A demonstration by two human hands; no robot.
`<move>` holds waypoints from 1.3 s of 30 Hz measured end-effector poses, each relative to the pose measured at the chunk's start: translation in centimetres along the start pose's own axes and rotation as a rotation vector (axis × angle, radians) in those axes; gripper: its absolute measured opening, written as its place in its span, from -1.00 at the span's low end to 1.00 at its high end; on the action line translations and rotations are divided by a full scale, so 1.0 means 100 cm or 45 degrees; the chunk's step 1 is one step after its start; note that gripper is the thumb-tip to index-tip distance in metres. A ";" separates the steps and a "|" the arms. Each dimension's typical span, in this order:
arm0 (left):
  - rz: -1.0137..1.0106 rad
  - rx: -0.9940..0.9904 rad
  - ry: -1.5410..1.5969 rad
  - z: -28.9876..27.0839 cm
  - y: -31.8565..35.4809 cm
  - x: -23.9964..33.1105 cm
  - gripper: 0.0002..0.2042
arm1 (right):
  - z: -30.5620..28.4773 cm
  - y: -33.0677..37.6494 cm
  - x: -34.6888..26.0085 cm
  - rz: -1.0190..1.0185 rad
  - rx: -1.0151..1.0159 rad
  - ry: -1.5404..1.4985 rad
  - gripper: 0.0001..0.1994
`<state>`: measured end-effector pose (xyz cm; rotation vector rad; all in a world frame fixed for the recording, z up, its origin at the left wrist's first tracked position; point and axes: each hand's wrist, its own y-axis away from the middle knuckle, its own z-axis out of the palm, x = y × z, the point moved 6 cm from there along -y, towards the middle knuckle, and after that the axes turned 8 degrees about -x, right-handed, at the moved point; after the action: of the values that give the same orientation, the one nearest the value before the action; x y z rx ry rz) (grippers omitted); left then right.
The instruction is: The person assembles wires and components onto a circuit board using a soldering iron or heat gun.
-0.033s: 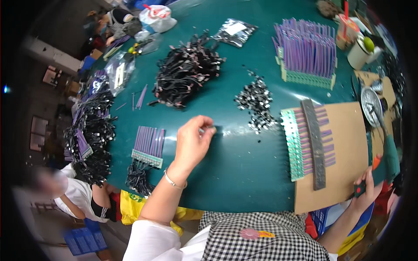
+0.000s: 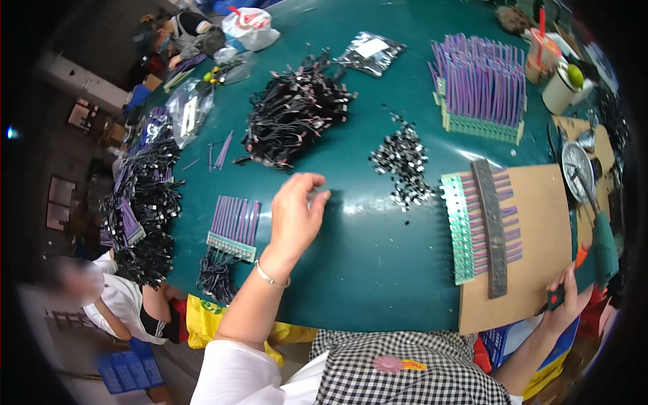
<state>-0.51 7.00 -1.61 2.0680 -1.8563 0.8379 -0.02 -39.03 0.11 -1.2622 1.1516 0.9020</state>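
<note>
My left hand [image 2: 297, 212] hovers over the middle of the green table, thumb and forefinger curved with a gap between them; nothing shows in it. Ahead and to its right lies a heap of small black and silver pieces [image 2: 403, 162]. A pile of black cables [image 2: 293, 118] is beyond it. At the right edge my right hand [image 2: 570, 293] is closed round a dark tool with red spots and an orange part [image 2: 581, 254]; its kind is unclear. Beside that hand, cardboard [image 2: 540, 223] carries a green board [image 2: 459, 236] with purple wires under a dark bar [image 2: 491, 229].
Upright purple wires in green boards [image 2: 479, 88] stand far right, near a cup [image 2: 559, 89]. A smaller wired board [image 2: 231, 246] lies left. Black cables [image 2: 145, 209] hang at the left edge. A metal dish [image 2: 578, 169] sits right. Other people [image 2: 125, 293] are at left.
The gap between my left thumb and forefinger has widened, and a small greyish thing seen there before no longer shows. My right hand keeps its hold. The whole view has shifted slightly.
</note>
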 end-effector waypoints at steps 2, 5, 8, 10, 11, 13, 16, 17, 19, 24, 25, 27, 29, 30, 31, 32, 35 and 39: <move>0.016 0.106 -0.114 -0.020 -0.010 -0.014 -0.79 | 0.023 0.002 -0.009 -0.026 -0.052 0.071 -0.51; 0.111 0.500 -0.488 -0.056 -0.028 -0.012 -0.54 | 0.045 0.004 -0.014 0.018 -0.209 0.103 -0.49; 0.119 0.710 -0.619 -0.082 -0.042 -0.025 -0.44 | 0.076 0.008 -0.038 -0.070 -0.101 0.211 -0.51; -0.030 0.322 -0.490 -0.071 -0.056 -0.050 -0.47 | 0.083 0.010 -0.039 -0.084 -0.142 0.238 -0.49; 0.054 0.277 -0.543 -0.070 -0.055 -0.049 -0.55 | 0.092 0.012 -0.042 -0.101 -0.170 0.242 -0.49; 0.229 0.173 -0.505 -0.059 -0.052 -0.035 -0.65 | 0.111 0.014 -0.052 -0.080 -0.196 0.212 -0.47; 0.301 -0.086 -0.369 -0.039 -0.025 -0.017 -0.73 | 0.130 0.016 -0.048 -0.043 -0.213 0.192 -0.46; 0.311 -0.203 -0.340 -0.030 -0.016 -0.016 -0.77 | 0.130 0.017 -0.044 -0.029 -0.264 0.174 -0.46; 0.363 -0.332 -0.386 -0.021 -0.003 -0.011 -0.78 | 0.135 0.023 -0.041 0.028 -0.215 0.138 -0.47; 0.391 -0.469 -0.447 -0.027 0.002 0.019 -0.77 | 0.123 0.031 -0.040 0.123 -0.139 0.064 -0.43; 0.434 -0.504 -0.389 -0.026 0.003 0.027 -0.76 | 0.120 0.032 -0.037 0.127 -0.125 0.065 -0.43; 0.511 -0.507 -0.272 -0.017 0.005 0.041 -0.76 | 0.117 0.036 -0.038 0.112 -0.106 0.008 -0.42; 0.477 -0.464 -0.310 0.006 0.002 0.037 -0.78 | 0.117 0.038 -0.036 0.117 -0.118 -0.018 -0.42; 0.437 -0.420 -0.348 0.017 -0.001 0.032 -0.81 | 0.117 0.038 -0.034 0.124 -0.135 -0.045 -0.42; 0.397 -0.396 -0.361 0.026 -0.003 0.029 -0.85 | 0.115 0.038 -0.030 0.152 -0.191 -0.065 -0.43; 0.397 -0.392 -0.359 0.031 -0.004 0.029 -0.85 | 0.114 0.038 -0.029 0.148 -0.193 -0.064 -0.43; 0.349 -0.417 -0.316 0.043 -0.005 0.033 -0.87 | 0.118 0.033 -0.032 0.181 -0.264 -0.194 -0.43; 0.385 -0.378 0.022 0.032 0.002 0.053 -0.90 | 0.123 0.025 -0.034 0.223 -0.347 -0.311 -0.45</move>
<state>0.24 0.81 -1.28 1.6253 -2.1666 0.5942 -1.43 -26.29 2.12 -1.2384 0.9777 1.3413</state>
